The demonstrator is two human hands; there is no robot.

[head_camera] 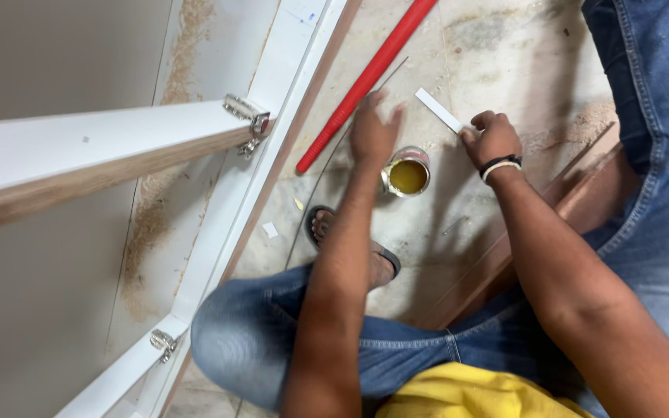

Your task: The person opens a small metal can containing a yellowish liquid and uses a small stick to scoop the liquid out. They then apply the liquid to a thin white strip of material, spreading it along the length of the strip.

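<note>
— What carries everything here?
— A pale, stained stone floor [489,46], dusted with sawdust along the cabinet side.
— What lies on it?
— A long red rod [365,77] runs diagonally at the top. An open tin of yellow glue [407,173] stands near the middle. A sandalled foot [350,244] rests below it, and small white scraps [270,229] lie just beside the white frame.

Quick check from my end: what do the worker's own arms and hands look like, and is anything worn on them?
Both arms are bare from the upper arm down, with no sleeves reaching the forearms and no gloves. The left hand has nothing on it or its wrist. The right hand has a wristband at the wrist, black with a white edge. No rings are visible on either hand.
</note>
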